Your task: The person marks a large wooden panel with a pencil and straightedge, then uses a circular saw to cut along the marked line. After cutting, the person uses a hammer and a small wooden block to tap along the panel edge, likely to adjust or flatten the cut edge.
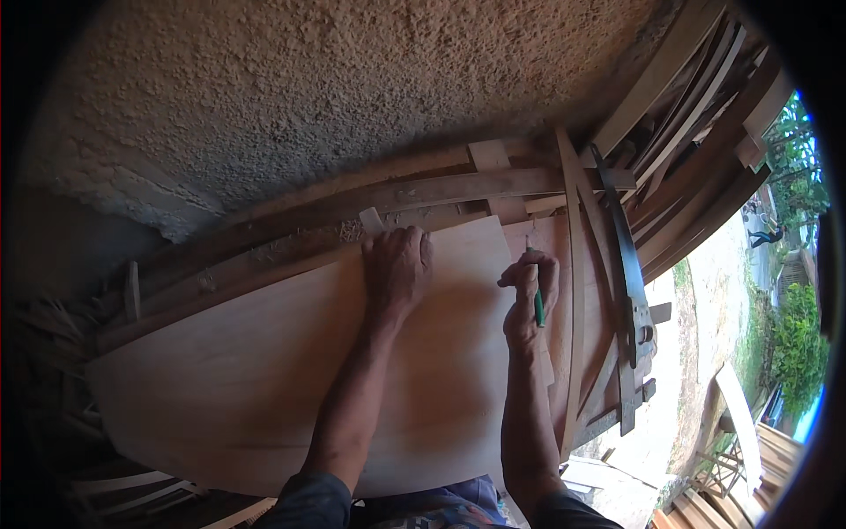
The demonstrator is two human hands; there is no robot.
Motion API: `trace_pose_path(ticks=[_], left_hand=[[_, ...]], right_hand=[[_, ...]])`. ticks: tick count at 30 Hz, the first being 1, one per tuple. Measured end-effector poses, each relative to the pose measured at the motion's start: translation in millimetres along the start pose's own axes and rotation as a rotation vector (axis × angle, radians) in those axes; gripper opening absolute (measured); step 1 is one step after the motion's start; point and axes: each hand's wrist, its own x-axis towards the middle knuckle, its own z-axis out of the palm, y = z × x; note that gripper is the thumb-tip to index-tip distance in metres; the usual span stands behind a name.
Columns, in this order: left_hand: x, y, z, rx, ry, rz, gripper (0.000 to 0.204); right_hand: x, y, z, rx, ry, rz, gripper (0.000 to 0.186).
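A wide, pale wooden board [264, 379] with a curved near edge lies in front of me. My left hand [398, 267] is closed at its far edge, with the fingers curled over and the fingertips hidden. Just left of those fingers, a small wood strip [371, 219] sticks out beyond the board. Beyond the board's right end, my right hand [531, 291] is closed around a green pencil [539, 309]. The pencil's tip points away from me, above a reddish wooden surface [526, 236]; I cannot tell whether it touches.
A handsaw [622, 238] with a dark blade lies to the right across wooden slats [574, 300]. Long planks [705, 194] are stacked at the far right. Wood shavings [352, 231] lie along the bench before a rough wall [352, 97]. A distant person [768, 235] is outdoors.
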Motion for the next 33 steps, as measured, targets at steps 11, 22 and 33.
trace_pose_path(ticks=[11,22,33], left_hand=[[3,1,-5,-0.038,-0.129,-0.053,0.013],[6,-6,0,-0.088,-0.186,-0.112,0.02],[10,1,-5,-0.05,-0.239,-0.137,0.021]], right_hand=[[13,25,26,-0.142,0.197,0.164,0.017],[13,19,20,-0.327,0.218,0.128,0.017],[15,19,18,-0.231,0.175,0.227,0.02]])
